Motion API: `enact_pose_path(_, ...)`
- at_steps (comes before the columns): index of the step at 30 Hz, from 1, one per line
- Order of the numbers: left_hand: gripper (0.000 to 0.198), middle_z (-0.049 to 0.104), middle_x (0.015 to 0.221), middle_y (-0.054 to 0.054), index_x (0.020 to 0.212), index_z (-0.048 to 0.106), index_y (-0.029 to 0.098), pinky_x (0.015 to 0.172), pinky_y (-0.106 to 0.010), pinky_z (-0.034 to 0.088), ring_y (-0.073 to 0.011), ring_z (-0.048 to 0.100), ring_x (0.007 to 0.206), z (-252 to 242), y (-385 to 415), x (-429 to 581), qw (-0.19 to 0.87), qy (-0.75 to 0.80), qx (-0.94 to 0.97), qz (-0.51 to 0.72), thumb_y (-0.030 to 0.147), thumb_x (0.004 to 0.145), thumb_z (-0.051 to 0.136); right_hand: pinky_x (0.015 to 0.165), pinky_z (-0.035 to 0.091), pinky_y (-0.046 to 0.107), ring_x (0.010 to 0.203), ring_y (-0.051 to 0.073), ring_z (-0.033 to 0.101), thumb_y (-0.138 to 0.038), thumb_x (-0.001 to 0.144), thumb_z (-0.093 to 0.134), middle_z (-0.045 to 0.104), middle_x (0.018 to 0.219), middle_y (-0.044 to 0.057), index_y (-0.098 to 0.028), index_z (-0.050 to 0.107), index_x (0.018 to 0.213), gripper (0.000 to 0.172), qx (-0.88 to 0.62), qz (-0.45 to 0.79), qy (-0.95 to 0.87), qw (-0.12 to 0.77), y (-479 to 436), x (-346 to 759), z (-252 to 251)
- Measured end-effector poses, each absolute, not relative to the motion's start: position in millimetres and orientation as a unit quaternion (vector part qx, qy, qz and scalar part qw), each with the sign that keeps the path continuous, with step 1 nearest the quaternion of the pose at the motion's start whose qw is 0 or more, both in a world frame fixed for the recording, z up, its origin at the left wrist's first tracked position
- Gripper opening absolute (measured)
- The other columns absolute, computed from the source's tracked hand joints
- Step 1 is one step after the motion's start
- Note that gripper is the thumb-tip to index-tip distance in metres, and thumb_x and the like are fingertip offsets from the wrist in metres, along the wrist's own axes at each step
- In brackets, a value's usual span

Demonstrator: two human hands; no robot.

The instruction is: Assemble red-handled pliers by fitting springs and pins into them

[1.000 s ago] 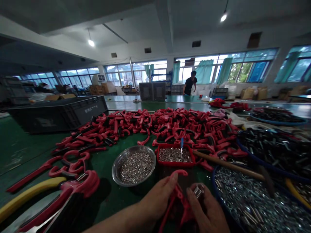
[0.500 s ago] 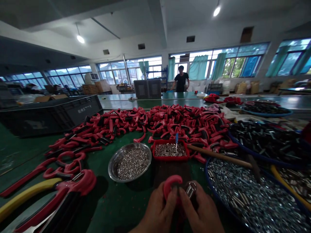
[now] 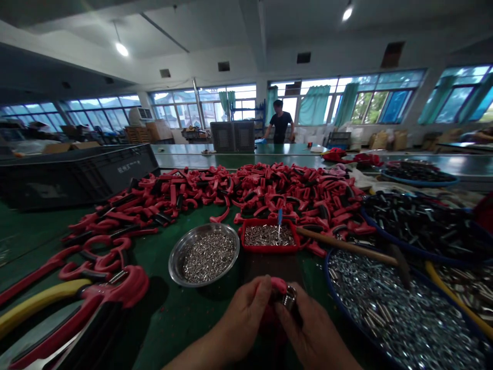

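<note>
Both hands are low at the near table edge. Left hand [image 3: 242,318] is closed around a red plastic handle part [image 3: 278,284]. Right hand [image 3: 308,329] pinches a small metal coil [image 3: 289,298], looks like a spring, tight against the red part's tip. Fingers hide most of the joint, so I can't tell how well the coil is seated. Main risk: it's a tiny pinch on a springy piece. If it slips, the coil likely pops onto the green table [image 3: 181,318] or into the blue tub [image 3: 327,262] of loose hardware just to the right, effectively lost. Secondary risk: steel bowl [image 3: 174,257] and red tray [image 3: 269,249] sit near ahead, so a jerk could scatter their small parts.
</note>
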State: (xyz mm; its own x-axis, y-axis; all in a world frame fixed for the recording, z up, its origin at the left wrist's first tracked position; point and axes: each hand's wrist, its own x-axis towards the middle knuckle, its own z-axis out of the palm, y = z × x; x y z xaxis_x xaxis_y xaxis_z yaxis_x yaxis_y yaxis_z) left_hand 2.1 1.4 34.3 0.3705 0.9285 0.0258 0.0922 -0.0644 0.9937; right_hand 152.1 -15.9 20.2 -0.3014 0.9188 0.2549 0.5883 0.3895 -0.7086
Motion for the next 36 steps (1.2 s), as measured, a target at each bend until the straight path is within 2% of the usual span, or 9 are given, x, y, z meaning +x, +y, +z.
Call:
enact_pose_path(8, 0.038, 0.050, 0.067, 0.002, 0.072, 0.052, 0.017, 0.060, -0.020, 0.037, -0.0115, 0.046, 0.064, 18.5, -3.3, 11.9, 0.438, 0.458, 0.666, 0.394, 0.046, 0.087, 0.032, 0.075, 0.046, 0.033, 0.087, 0.021, 0.060, -0.030, 0.089, 0.023, 0.062, 0.097, 0.012, -0.017, 0.049, 0.104, 0.033, -0.506, 0.241, -0.803, 0.200, -16.2, 155.9, 31.3)
enact_pose_path(14, 0.047, 0.046, 0.063, 0.001, 0.067, 0.051, 0.016, 0.056, -0.020, 0.037, -0.0115, 0.042, 0.061, 24.6, -4.3, 12.6, 0.529, 0.446, 0.618, 0.373, 0.054, 0.084, 0.028, 0.073, 0.048, 0.033, 0.084, 0.023, 0.061, -0.025, 0.085, 0.025, 0.064, 0.095, 0.013, -0.013, 0.051, 0.106, 0.035, -0.500, 0.276, -0.809, 0.140, -20.1, 155.3, 39.2)
enact_pose_path(19, 0.044, 0.043, 0.061, 0.003, 0.067, 0.050, 0.016, 0.055, -0.020, 0.035, -0.0106, 0.041, 0.060, 26.7, -6.1, 13.1, 0.532, 0.438, 0.633, 0.352, 0.053, 0.083, 0.032, 0.082, 0.044, 0.039, 0.098, 0.029, 0.056, -0.018, 0.078, 0.034, 0.058, 0.108, 0.023, 0.002, 0.037, 0.124, 0.050, -0.531, 0.248, -0.809, 0.044, -23.5, 153.4, 34.6)
enact_pose_path(22, 0.043, 0.039, 0.059, 0.004, 0.067, 0.048, 0.016, 0.051, -0.020, 0.032, -0.0094, 0.037, 0.055, 22.7, -8.2, 15.6, 0.520, 0.440, 0.640, 0.356, 0.051, 0.085, 0.030, 0.078, 0.046, 0.038, 0.092, 0.028, 0.059, -0.019, 0.079, 0.032, 0.060, 0.104, 0.021, 0.001, 0.036, 0.125, 0.050, -0.529, 0.269, -0.802, 0.062, -23.8, 151.4, 33.4)
enact_pose_path(26, 0.045, 0.043, 0.063, 0.003, 0.071, 0.050, 0.016, 0.057, -0.021, 0.036, -0.0106, 0.042, 0.060, 13.9, -2.7, 18.4, 0.490, 0.457, 0.660, 0.339, 0.051, 0.086, 0.027, 0.079, 0.044, 0.040, 0.090, 0.028, 0.059, -0.022, 0.080, 0.032, 0.061, 0.098, 0.019, -0.004, 0.048, 0.114, 0.041, -0.540, 0.306, -0.779, 0.088, -21.1, 150.3, 35.1)
enact_pose_path(30, 0.050, 0.053, 0.071, 0.000, 0.079, 0.052, 0.016, 0.066, -0.024, 0.040, -0.0134, 0.050, 0.068, 11.7, 13.1, 15.3, 0.442, 0.485, 0.691, 0.305, 0.051, 0.087, 0.018, 0.091, 0.037, 0.035, 0.103, 0.021, 0.052, -0.029, 0.085, 0.031, 0.058, 0.108, 0.012, -0.013, 0.052, 0.111, 0.037, -0.503, 0.397, -0.735, 0.222, -11.4, 152.5, 27.3)
enact_pose_path(32, 0.052, 0.059, 0.085, -0.004, 0.094, 0.053, 0.017, 0.076, -0.028, 0.041, -0.0158, 0.053, 0.079, 17.4, 16.8, 11.5, 0.396, 0.487, 0.722, 0.292, 0.051, 0.088, 0.014, 0.094, 0.034, 0.034, 0.109, 0.020, 0.048, -0.035, 0.087, 0.030, 0.055, 0.114, 0.011, -0.014, 0.048, 0.116, 0.041, -0.511, 0.421, -0.702, 0.263, -4.2, 154.4, 20.8)
enact_pose_path(34, 0.055, 0.056, 0.110, -0.008, 0.118, 0.044, 0.019, 0.088, -0.034, 0.037, -0.0206, 0.050, 0.099, 25.1, 14.9, 8.2, 0.339, 0.490, 0.759, 0.261, 0.057, 0.084, 0.024, 0.096, 0.033, 0.035, 0.111, 0.020, 0.046, -0.042, 0.086, 0.032, 0.053, 0.117, 0.011, -0.014, 0.045, 0.120, 0.046, -0.526, 0.440, -0.664, 0.299, 2.3, 155.5, 15.1)
enact_pose_path(36, 0.087, 0.041, 0.131, -0.012, 0.133, 0.028, 0.016, 0.097, -0.042, 0.029, -0.0288, 0.038, 0.116, 30.0, 9.7, 7.5, 0.286, 0.509, 0.784, 0.210, 0.069, 0.066, 0.046, 0.098, 0.029, 0.037, 0.113, 0.022, 0.044, -0.051, 0.082, 0.039, 0.053, 0.119, 0.009, -0.018, 0.048, 0.118, 0.050, -0.543, 0.469, -0.608, 0.341, 6.5, 154.1, 11.0)
